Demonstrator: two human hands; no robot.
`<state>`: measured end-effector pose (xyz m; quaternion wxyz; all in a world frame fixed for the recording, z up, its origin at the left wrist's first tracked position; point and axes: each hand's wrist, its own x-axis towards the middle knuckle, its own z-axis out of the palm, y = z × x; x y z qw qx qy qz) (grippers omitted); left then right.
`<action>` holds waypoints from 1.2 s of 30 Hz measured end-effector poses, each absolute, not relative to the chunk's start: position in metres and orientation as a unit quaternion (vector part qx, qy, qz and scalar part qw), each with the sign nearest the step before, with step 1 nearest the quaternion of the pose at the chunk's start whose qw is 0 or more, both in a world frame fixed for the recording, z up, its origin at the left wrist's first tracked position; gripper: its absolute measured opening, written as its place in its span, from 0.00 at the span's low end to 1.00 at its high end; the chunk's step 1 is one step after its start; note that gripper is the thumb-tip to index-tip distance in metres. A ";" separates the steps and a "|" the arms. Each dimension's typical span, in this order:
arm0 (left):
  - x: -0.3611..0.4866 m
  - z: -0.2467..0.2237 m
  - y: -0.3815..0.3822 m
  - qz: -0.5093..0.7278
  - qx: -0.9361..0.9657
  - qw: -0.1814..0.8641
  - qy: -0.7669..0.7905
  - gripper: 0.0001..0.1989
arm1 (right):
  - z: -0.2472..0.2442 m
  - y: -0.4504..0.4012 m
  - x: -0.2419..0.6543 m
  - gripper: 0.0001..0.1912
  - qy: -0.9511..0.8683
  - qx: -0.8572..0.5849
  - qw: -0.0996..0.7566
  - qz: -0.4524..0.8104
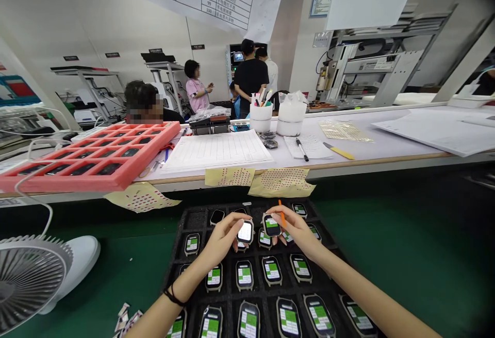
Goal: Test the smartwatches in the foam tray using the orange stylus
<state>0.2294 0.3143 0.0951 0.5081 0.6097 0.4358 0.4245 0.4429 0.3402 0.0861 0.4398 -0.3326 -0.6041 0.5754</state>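
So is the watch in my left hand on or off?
On: the watch in your left hand shows a bright white screen.

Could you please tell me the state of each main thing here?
Left hand, holding white-screened watch
Right hand, holding green-screened watch and orange stick
Watches in black tray, mostly lit; upper-left one dark
Pink foam tray, loaded with dark items
Fan, cannot tell if running

Near on my left I have a white fan; past it, a pink foam tray sits on the shelf. Farther right up there I see a printed form, a white pen cup, and a black pen lying on notepaper. Far off, a person in pink stands left of a person in black.
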 end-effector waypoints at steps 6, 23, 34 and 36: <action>0.230 0.099 0.311 0.416 0.615 0.538 0.398 0.25 | 0.091 0.339 0.446 0.19 -0.617 -0.326 0.413 0.585; 0.228 0.093 0.316 0.422 0.601 0.506 0.452 0.21 | 0.083 0.342 0.444 0.17 -0.605 -0.353 0.442 0.560; 0.228 0.095 0.312 0.402 0.630 0.513 0.422 0.22 | 0.089 0.339 0.445 0.21 -0.627 -0.318 0.403 0.586; 0.227 0.095 0.313 0.413 0.627 0.502 0.430 0.21 | 0.089 0.338 0.445 0.22 -0.639 -0.314 0.394 0.582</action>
